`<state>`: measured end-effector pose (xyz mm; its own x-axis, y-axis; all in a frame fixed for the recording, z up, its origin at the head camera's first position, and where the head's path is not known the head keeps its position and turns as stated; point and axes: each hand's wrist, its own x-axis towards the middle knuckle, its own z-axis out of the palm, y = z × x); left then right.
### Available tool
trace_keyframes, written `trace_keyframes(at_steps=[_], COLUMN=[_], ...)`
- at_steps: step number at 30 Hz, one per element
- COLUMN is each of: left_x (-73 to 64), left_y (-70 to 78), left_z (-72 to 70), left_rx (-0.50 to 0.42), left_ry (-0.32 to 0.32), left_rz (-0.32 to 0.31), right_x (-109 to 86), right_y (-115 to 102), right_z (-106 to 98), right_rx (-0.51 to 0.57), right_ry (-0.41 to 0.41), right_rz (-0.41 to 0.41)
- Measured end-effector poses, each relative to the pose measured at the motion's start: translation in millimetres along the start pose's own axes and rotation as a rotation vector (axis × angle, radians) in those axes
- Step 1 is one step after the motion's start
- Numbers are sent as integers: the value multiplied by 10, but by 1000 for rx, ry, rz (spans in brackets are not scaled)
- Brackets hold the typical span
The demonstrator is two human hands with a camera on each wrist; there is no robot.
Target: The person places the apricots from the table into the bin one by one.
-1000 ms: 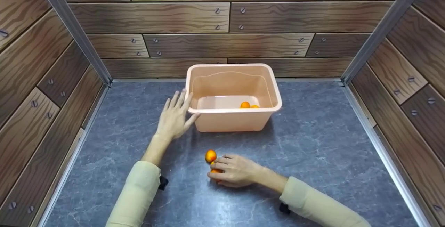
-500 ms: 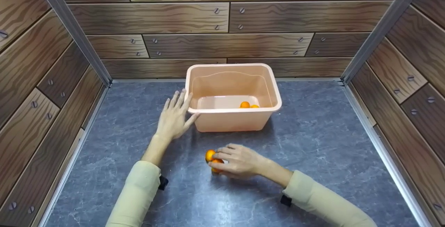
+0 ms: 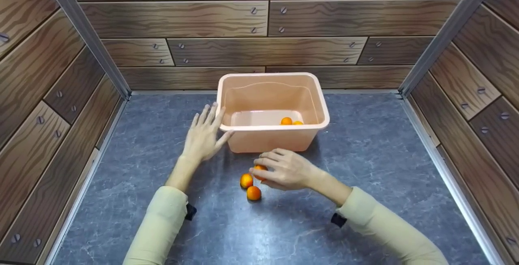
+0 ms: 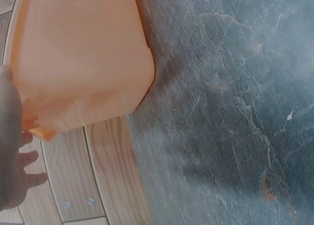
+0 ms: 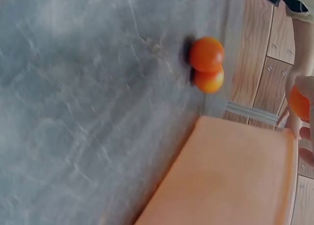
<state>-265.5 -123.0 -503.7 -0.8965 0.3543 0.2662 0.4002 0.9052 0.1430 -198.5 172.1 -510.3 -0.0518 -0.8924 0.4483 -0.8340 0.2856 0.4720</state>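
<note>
The right hand (image 3: 287, 170) has its thumb and fingers curled around an orange fruit (image 5: 298, 104), which shows partly between them. Just to the left of that hand's fingertips and a little nearer the person, two more round fruits lie on the worktop (image 3: 377, 167): a yellow-orange fruit (image 3: 246, 181) and, closer to the person, a deeper orange fruit (image 3: 254, 193). They sit close together; whether they touch is hard to tell.

Just beyond the right hand, away from the person, stands a peach-coloured bin (image 3: 269, 141), upright. Inside it, on the right side of its floor, are an orange ball-like fruit (image 3: 286, 121) and a second one (image 3: 298, 123) beside it, partly hidden by the near rim.

Ahead and to the left of the right hand, the left hand (image 3: 201, 140) rests at the bin's left rim, fingers straight and spread, thumb apart toward the near corner. Behind the bin, farthest from both hands, rises a wood-patterned wall (image 3: 316, 19), with grey metal posts (image 3: 452, 31) at its corners.
</note>
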Motion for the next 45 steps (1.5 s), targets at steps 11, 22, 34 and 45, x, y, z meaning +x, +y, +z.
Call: trace_keyframes(at_steps=[11, 22, 34, 45], left_x=[22, 21, 20, 7], left_y=[-9, -7, -8, 5], left_z=[-14, 10, 1, 15], left_rx=[4, -2, 5, -10], left_ry=[1, 14, 11, -5], left_rz=[-7, 0, 2, -8], right_x=[27, -54, -158, -376], right_y=[336, 730, 1030, 1240], right_z=[-119, -239, -181, -73], right_rx=[-15, -12, -5, 31], right_ry=[58, 84, 60, 47], right_rz=[75, 190, 300, 403])
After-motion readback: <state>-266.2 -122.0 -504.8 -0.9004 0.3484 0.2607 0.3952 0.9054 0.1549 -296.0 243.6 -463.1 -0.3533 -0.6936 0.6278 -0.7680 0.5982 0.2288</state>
